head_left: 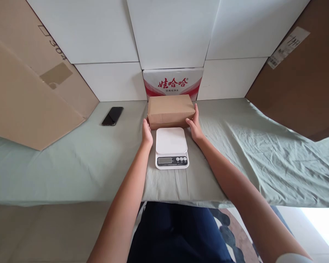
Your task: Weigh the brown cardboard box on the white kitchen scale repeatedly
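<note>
Right now, from your head camera, your left hand [146, 132] presses flat against the left end of the brown parcel [170, 110], fingers closed onto its lower corner, while your right hand [194, 126] holds the right end, fingers spread up along that side. So you grip the parcel between both hands. It sits on the green sheet [235, 160] covering the worktop, toward the back edge at the middle, just behind the white kitchen scale [171, 147] and touching or nearly touching its rear edge. Behind the parcel stands a white carton with red lettering [172, 83] against the white wall panels. A black phone [112, 115] lies near the back left of the sheet, well apart from your hands. Brown cardboard sheets [30, 91] lean at the left and right edges.
</note>
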`<action>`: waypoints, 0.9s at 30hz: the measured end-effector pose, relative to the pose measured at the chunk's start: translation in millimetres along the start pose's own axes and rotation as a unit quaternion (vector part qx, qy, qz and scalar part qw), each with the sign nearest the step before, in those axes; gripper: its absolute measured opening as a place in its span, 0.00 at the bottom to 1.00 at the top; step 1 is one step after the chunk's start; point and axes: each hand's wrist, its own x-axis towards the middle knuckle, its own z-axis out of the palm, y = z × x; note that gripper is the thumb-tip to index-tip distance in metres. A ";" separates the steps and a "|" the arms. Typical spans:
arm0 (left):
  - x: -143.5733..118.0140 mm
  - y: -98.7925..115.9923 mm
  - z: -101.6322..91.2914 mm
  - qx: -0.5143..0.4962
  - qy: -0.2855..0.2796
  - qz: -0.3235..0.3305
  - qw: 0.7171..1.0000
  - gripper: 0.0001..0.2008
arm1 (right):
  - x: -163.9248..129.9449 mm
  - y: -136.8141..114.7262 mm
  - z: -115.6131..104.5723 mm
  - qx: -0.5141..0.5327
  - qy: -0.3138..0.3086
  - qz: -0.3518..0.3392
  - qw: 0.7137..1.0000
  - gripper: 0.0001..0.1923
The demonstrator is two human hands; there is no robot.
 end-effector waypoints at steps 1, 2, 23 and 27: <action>0.1 0.2 0.3 0.003 -0.002 -0.001 1.000 0.27 | -0.2 -0.3 0.0 0.003 -0.002 0.004 1.000 0.52; 0.4 0.3 0.5 0.007 -0.004 -0.003 1.000 0.27 | -0.5 -0.8 -0.1 0.004 -0.005 0.007 1.000 0.53; 5.1 4.3 -11.4 0.090 -0.049 0.005 0.995 0.37 | -9.4 -5.7 -0.3 -0.055 0.018 -0.003 0.998 0.35; 3.8 4.6 -8.9 0.086 -0.045 0.002 0.995 0.35 | -7.9 -2.3 -0.3 -0.050 0.019 0.004 0.999 0.36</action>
